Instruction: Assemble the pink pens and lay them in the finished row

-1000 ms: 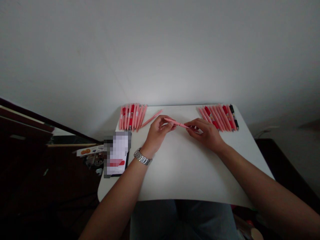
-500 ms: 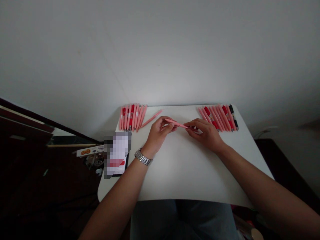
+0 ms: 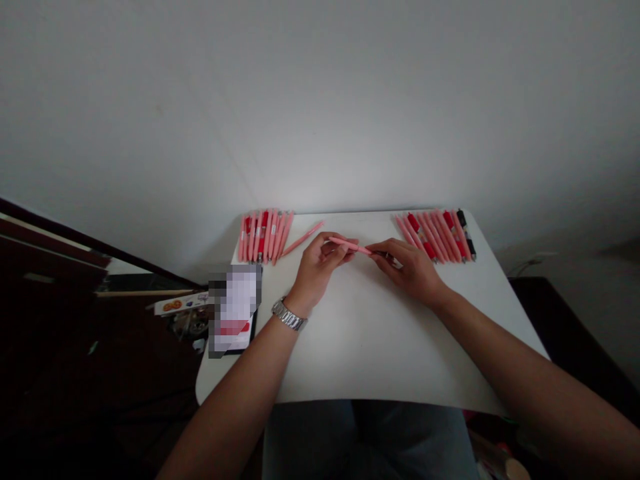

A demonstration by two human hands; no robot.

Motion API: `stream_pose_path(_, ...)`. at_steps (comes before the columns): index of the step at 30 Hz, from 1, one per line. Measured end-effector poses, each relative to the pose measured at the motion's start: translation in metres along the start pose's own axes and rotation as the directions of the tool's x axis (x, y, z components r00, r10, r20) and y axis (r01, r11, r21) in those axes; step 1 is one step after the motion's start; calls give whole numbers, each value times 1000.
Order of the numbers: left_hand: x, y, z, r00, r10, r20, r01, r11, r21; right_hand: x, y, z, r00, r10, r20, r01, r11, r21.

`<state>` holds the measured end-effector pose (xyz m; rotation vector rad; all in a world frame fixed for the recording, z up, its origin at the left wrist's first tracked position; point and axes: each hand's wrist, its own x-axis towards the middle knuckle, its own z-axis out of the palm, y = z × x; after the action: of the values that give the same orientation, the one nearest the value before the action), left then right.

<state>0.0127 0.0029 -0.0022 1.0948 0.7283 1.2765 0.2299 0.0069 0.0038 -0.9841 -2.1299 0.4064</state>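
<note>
Over the far middle of a white table, both hands hold one pink pen. My left hand, with a metal watch on the wrist, pinches the pen's left end. My right hand grips its right end with curled fingers. A row of pink and red pens lies at the far left of the table. One loose pink pen lies slanted beside that row. Another row of pink, red and black pens lies at the far right.
A dark-backed object with a blurred face rests at the table's left edge. A plain wall rises just behind the table. Dark furniture and clutter fill the floor to the left. My lap shows below the near edge.
Both hands have edged slightly away from me with the pen still between them. The rows of pens have not moved.
</note>
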Motion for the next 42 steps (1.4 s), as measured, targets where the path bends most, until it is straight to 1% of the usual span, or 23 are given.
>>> stream_pose_path(4, 1, -2, 0, 1000, 13, -23, -13, 1000, 9, 0, -2, 0, 1000, 19, 16, -19, 1000, 1)
stream_pose_path(9, 3, -3, -2, 995, 53, -86, -50, 998, 31, -3, 1, 4, 998, 57, 19, -57, 998, 12)
stream_pose_path(13, 4, -1, -3, 988, 62, -141, -63, 998, -3, -6, 7, 9, 996, 93, -11, -93, 995, 24)
stream_pose_path(16, 4, 0, -3, 986, 56, -160, -59, 998, -14, -6, 9, 12, 990, 130, -47, -130, 991, 16)
stream_pose_path(20, 4, 0, -3, 987, 41, -155, -45, 999, -20, -5, 9, 12, 986, 150, -75, -154, 987, -52)
stream_pose_path(24, 3, 0, -2, 991, 31, -131, -35, 999, -33, -4, 6, 11, 984, 159, -77, -165, 984, -74)
stream_pose_path(30, 2, 2, -2, 994, 16, -104, -21, 999, -44, -3, 3, 9, 983, 184, -13, -184, 983, -12)
stream_pose_path(35, 3, 1, -4, 996, 21, -89, -24, 999, -38, -2, 1, 7, 986, 166, 12, -166, 986, 12)
stream_pose_path(38, 3, 1, -4, 993, 23, -117, -28, 999, -35, -2, 2, 8, 986, 166, 3, -166, 986, 10)
stream_pose_path(42, 3, 3, -3, 987, 16, -160, -24, 999, -47, -5, 8, 13, 981, 187, -45, -187, 982, 23)
